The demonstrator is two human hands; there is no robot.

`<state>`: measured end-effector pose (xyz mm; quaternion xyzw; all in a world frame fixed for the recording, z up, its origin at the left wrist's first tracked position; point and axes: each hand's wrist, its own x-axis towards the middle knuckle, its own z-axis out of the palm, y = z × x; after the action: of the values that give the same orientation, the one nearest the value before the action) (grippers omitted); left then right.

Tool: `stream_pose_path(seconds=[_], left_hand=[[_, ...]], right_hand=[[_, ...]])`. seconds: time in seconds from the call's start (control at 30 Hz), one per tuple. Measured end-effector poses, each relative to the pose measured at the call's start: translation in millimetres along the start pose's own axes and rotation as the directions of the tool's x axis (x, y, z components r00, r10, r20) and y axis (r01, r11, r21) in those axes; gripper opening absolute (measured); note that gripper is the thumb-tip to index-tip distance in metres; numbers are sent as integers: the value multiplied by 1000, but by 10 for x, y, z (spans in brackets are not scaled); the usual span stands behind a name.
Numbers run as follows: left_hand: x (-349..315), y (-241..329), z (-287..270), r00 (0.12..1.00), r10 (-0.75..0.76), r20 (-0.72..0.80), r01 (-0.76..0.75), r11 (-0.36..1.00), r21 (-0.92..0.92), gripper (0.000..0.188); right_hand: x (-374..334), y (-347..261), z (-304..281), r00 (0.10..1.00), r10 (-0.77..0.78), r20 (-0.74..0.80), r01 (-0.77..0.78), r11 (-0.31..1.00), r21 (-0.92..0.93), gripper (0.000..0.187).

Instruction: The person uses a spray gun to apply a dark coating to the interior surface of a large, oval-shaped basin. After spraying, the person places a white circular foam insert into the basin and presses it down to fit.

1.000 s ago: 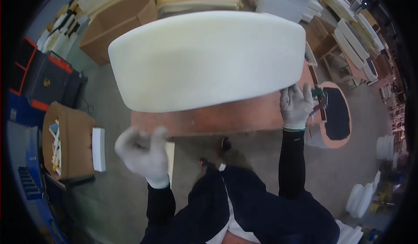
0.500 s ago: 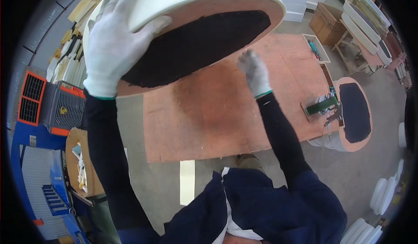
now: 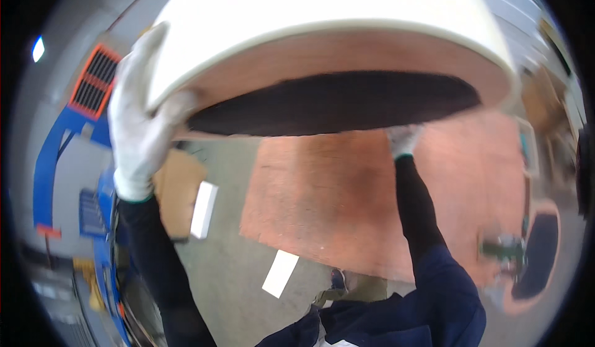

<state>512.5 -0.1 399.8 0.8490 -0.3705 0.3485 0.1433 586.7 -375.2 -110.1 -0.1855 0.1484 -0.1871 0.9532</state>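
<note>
Since the white cushion (image 3: pixel 334 3) fills the top of my view, I start with it: it is up in the air above the table, tilted so that its underside (image 3: pixel 322 48) faces me. My left hand (image 3: pixel 139 118) holds it by the left end, fingers along the white side and thumb bent round the lower edge. A black patch (image 3: pixel 341 103) already covers the middle of the reddish-brown underside, so I would count that part as done.

Just beyond the cushion's lower edge I make out my right hand (image 3: pixel 406 139), its fingers mostly hidden; I can't tell whether it grips, props or merely touches. What is left I can judge only in part: the cushion is in hand, not yet set down.

Below it lies the reddish table (image 3: pixel 322 204), with a blurred green tool (image 3: pixel 505 251) near its right edge. Next to that tool, a second cushion (image 3: pixel 549 210) has a black patch of its own, which looks to me like a piece at much the same stage.

Lower down, a pale strip (image 3: pixel 280 274) lies on the floor (image 3: pixel 229 254). Off to the left are a white block (image 3: pixel 204 209) beside a cardboard box (image 3: pixel 178 189) and, farther off, an orange-framed grille (image 3: pixel 96 80).
</note>
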Motion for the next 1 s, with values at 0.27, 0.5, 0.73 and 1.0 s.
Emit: stream_pose_path(seconds=[0.27,0.5,0.73,1.0], left_hand=[[-403,173,-442,994,109,-11,-108,989,102,81],[-954,-353,-972,857,-513,-47,511,858,-49,65],[-2160,-1500,-395,857,-477,197,516,795,-319,46],[-3632,-1090,482,385,-723,574,919,241,-312,65]], right_hand=[[-575,168,685,999,-12,-44,22,974,227,82],[-1726,-1328,702,955,-286,-81,209,838,-503,85],[-3133,-2604,1860,863,-442,245,428,384,-818,61],[-2933,-2620,1410,916,-337,217,-3,-548,-836,85]])
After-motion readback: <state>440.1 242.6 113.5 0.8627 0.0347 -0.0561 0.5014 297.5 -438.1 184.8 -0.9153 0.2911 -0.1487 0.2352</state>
